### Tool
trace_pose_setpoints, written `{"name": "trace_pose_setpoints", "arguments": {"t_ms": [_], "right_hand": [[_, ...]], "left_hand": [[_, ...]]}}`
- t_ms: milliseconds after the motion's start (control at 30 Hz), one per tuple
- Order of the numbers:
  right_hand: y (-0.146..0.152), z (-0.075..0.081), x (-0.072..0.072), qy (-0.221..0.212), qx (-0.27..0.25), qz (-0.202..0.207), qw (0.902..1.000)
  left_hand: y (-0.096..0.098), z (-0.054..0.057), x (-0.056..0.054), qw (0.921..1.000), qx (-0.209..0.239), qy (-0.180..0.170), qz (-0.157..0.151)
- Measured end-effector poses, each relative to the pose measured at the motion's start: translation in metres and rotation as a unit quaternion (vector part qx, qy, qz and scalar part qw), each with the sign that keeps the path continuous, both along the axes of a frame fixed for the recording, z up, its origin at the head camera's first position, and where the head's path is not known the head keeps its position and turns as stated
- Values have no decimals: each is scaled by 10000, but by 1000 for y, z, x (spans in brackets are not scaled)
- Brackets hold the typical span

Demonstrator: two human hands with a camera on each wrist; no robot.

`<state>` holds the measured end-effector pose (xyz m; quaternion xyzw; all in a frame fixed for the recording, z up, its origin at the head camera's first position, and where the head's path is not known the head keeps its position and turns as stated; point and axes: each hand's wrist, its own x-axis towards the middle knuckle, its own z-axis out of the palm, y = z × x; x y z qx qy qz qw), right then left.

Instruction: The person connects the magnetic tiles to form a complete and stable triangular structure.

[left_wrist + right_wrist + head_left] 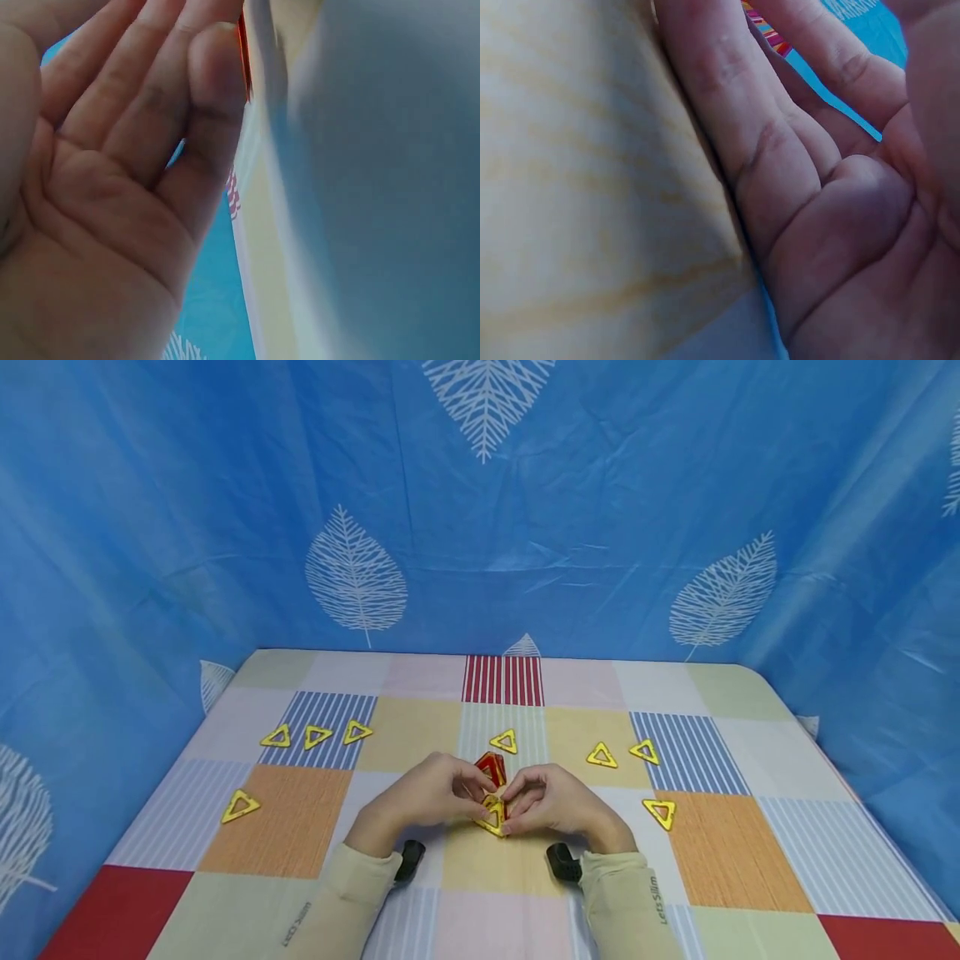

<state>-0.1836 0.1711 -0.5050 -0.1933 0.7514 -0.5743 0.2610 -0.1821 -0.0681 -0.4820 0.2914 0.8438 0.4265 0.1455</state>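
In the head view, my left hand (442, 789) and right hand (551, 802) meet at the middle of the table. Between them they pinch a yellow triangle tile (492, 820), an open frame with a hole in its centre. Just behind the fingertips stand red triangle tiles (491, 767), partly hidden by the hands. In the left wrist view, the left hand (127, 165) has its fingers bent, and a thin red edge (244, 60) shows by a fingertip. The right hand (817, 172) fills much of the right wrist view; its fingertips are cut off there.
Loose yellow triangle tiles lie around: several at left, such as one tile (240, 806) near the left edge, one tile (505, 741) behind the hands, and several at right, including one (661, 813). A patchwork cloth (517, 927) covers the table. Blue leaf-patterned curtains (525, 552) surround it.
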Motion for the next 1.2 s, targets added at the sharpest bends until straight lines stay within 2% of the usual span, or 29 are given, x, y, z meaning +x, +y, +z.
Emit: {"name": "trace_pose_setpoints", "arguments": {"t_ms": [133,400,600,833,1200], "right_hand": [[0,1,0,-88,131,-120,9998],[-1,2,1,-106,84,-144,9998],[-1,2,1,-74,89,-244,9996],[0,6,-1,209,220,-276,9992],[-2,4,-1,87,222,-168,9996]], "left_hand": [[0,-2,-1,9998,-75,70,-148],[4,-7,0,9989,-178,421,-75],[4,-7,-1,9994,-185,264,-123],[5,-4,-2,9992,-264,254,-155],[5,-2,1,9989,-396,220,-69]]}}
